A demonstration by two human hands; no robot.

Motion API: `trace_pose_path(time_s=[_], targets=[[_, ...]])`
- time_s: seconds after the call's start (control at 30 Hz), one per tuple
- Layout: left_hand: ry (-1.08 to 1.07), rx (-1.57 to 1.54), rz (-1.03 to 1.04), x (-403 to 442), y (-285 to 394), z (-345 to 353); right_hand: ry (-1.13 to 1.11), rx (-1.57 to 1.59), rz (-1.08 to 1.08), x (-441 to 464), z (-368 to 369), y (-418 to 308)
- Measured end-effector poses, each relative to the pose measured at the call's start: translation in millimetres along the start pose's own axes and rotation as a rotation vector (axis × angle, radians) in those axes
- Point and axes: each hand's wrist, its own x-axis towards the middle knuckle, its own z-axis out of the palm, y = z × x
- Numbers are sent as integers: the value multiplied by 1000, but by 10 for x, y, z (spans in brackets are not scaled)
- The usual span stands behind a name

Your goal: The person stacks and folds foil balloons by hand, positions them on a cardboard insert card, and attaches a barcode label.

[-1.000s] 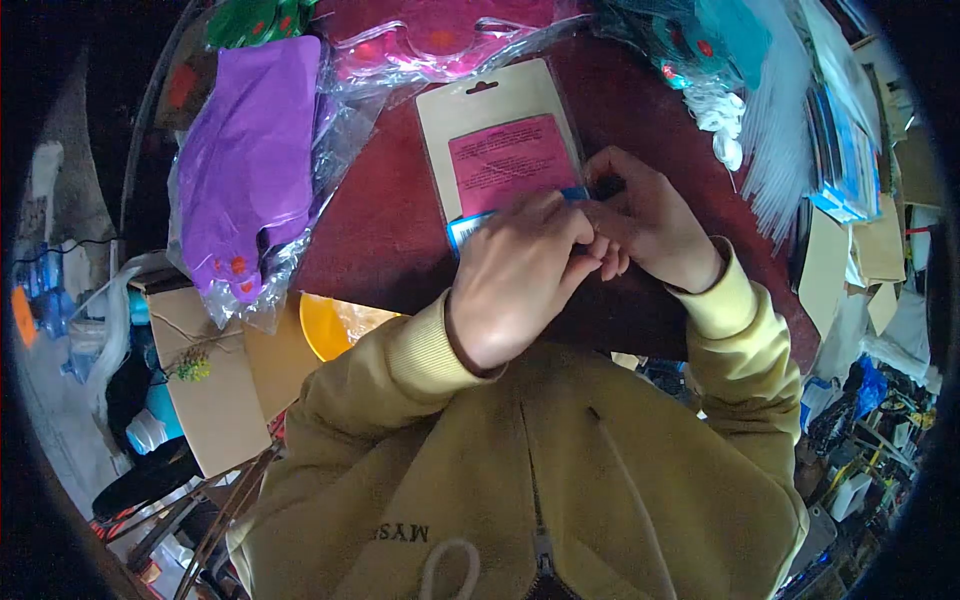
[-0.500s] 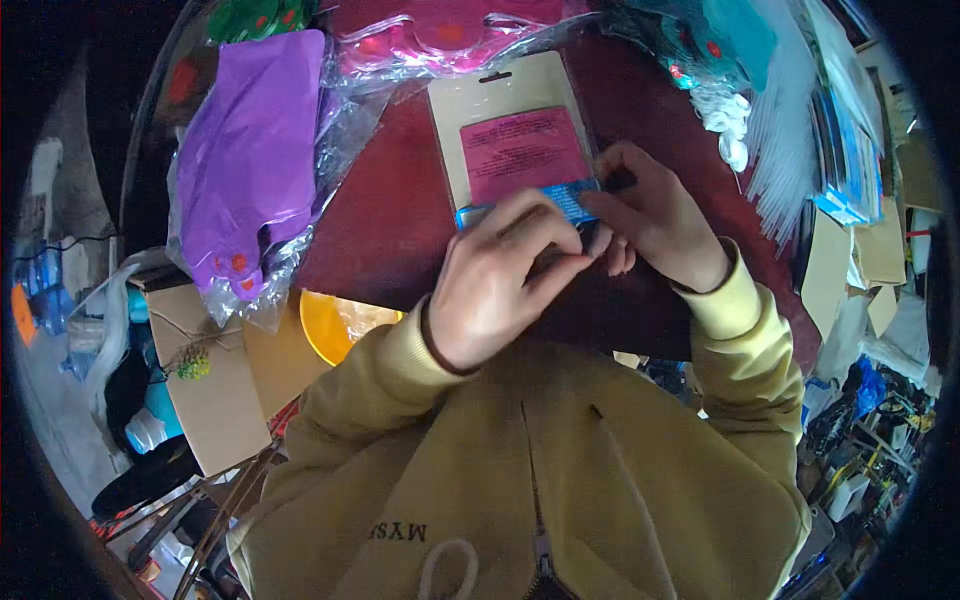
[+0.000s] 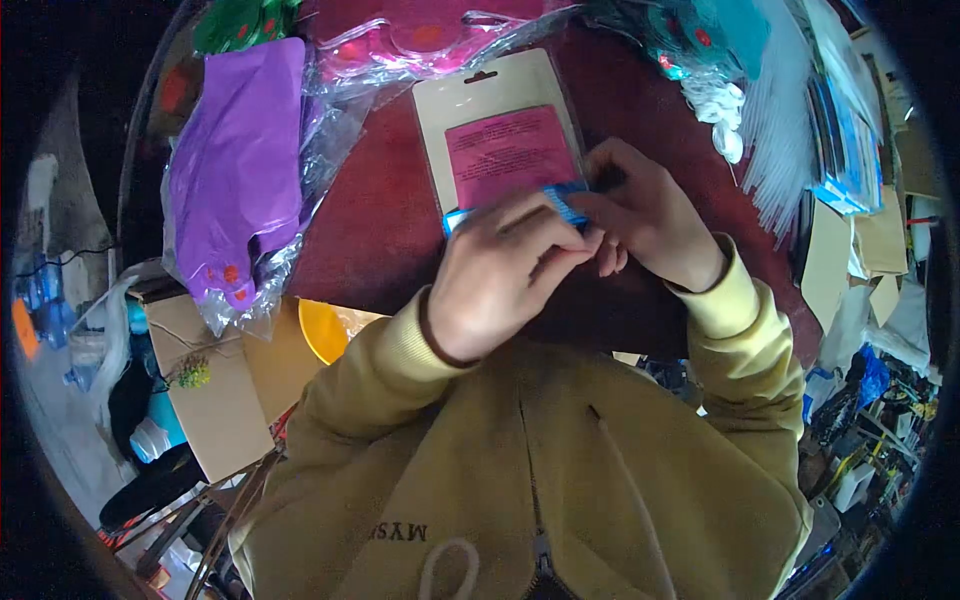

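Observation:
A clear package with a cream card (image 3: 435, 110), a pink printed panel (image 3: 510, 155) and a blue strip along its near end lies on the dark red table (image 3: 360, 225). Over its near end, my left hand (image 3: 505, 270) is closed, thumb and forefinger pinched together. My right hand (image 3: 655, 215) is closed too, beside the package's near right corner, with its fingertips meeting those of my left hand. Whatever is between the fingertips is too small or hidden to make out. The hands cover part of the blue strip.
Purple pieces in clear plastic (image 3: 240, 160) lie at the left, pink ones (image 3: 430, 35) at the far edge, teal ones (image 3: 735, 40) at the far right. White cord (image 3: 715, 110) and clear strips (image 3: 780, 150) are at right. A cardboard box (image 3: 210, 390) stands lower left.
My left hand has shifted slightly left and toward me since the first frame, showing its pinch more clearly. The package moved slightly right, then back left. My right hand has barely moved.

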Motion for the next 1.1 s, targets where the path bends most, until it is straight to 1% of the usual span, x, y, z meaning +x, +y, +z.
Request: trace_pose_path(time_s=[0.03,0.07,0.17,0.2,0.27,0.3,0.33,0.37,0.4,0.5,0.63,0.7,0.73,0.77,0.87,0.93,1.03,1.1], targets=[[17,-47,-43,-24,11,-41,-3,29,21,5,-4,-9],[3,-24,-50,-44,27,-100,-1,33,23,3,-4,-15],[43,-146,-76,-93,133,-369,9,-23,34,8,0,-20],[131,-261,-116,-159,121,-435,3,-17,30,12,-8,-9],[146,-139,-96,-146,133,-536,-5,-7,24,10,-2,-11],[86,-113,-105,-130,130,-507,-2,-23,34,5,9,-33],[33,26,-3,-105,93,-441,-1,-42,43,6,21,-53],[-35,84,27,-75,83,-364,-6,-47,38,16,25,-56],[-60,111,94,-22,57,-268,-8,-46,37,22,20,-43],[-138,187,117,76,-8,-60,0,-44,16,13,5,8],[-191,141,122,90,-86,26,-15,6,-4,0,-8,35],[-79,9,119,56,-104,1,-18,-10,3,-6,-3,24],[-61,17,123,58,-64,-46,-25,-30,8,-8,3,13],[-68,14,121,25,-48,-83,-21,-23,12,-4,7,-4],[-82,-126,3,-127,-29,-240,13,33,60,-8,7,-39],[-38,-219,-22,-187,41,-448,18,14,58,-5,9,-49],[29,-630,-210,-474,113,-881,28,26,75,3,9,-55],[88,-695,-73,-774,10,-1242,22,26,61,10,-10,-30]])
